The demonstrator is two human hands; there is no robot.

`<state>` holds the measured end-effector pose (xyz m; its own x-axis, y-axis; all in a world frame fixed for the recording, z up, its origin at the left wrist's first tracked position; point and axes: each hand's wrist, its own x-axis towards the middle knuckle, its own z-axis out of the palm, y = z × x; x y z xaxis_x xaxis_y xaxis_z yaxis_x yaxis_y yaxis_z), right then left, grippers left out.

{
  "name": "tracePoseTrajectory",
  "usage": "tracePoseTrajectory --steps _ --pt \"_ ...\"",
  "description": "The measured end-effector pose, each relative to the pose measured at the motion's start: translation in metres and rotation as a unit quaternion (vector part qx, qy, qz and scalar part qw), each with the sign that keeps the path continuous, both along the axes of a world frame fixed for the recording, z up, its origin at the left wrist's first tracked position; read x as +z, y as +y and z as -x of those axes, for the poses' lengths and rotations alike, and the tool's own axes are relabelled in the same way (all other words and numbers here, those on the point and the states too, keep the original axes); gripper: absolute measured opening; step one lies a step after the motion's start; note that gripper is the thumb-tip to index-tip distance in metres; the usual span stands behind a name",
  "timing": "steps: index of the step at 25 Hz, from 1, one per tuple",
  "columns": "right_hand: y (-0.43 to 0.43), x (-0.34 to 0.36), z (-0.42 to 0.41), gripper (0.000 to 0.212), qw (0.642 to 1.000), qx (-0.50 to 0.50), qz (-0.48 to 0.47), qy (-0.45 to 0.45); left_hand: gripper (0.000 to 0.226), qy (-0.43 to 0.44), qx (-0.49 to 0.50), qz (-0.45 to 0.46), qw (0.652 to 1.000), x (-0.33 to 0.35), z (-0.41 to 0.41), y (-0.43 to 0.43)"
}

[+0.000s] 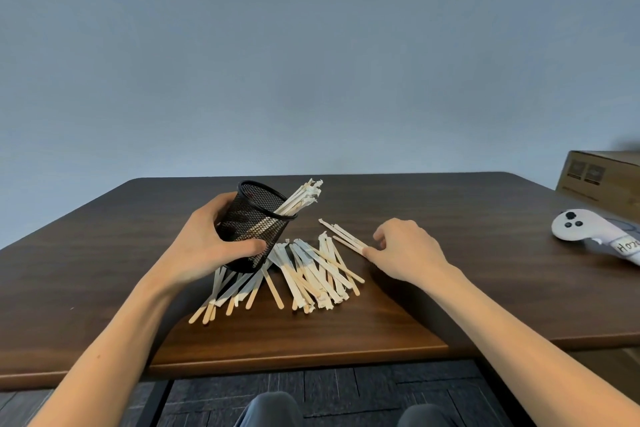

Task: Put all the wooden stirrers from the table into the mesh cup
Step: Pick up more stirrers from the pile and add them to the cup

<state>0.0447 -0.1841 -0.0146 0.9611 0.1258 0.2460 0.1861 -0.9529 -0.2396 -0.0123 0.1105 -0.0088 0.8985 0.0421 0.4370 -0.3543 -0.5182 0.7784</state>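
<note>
Pale wooden stirrers in torn white paper sleeves fanned in a loose heap on the near middle of the dark brown wooden table, some crossing one another, a few at the left tucked under the tilted base of the black wire-mesh cup. Cup leaning with its mouth toward the right, a bundle of wrapped stirrers poking out of it. Left hand wrapped around the cup's wall, thumb pressed across its lower front. A small separate cluster of stirrers just right of the heap, touched by the fingertips of the right hand, fingers curled and pinching at their near ends. Farther right, a white game controller and a brown cardboard box at the table's edge
</note>
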Motion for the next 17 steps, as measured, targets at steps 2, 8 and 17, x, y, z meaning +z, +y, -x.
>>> tracePoseTrajectory --steps 2,8,17 --pt "0.000 -0.004 -0.001 0.034 1.000 -0.001 0.009 0.009 0.080 -0.001 -0.003 0.002 1.000 0.000 0.000 -0.002" --pt "0.027 0.005 -0.016 0.030 0.997 0.003 0.080 0.005 0.080 -0.003 0.000 0.004 1.000 -0.002 0.000 0.000" --pt "0.060 0.019 -0.017 0.037 0.958 0.025 0.282 0.054 0.082 -0.006 0.000 -0.008 1.000 -0.002 0.000 0.001"
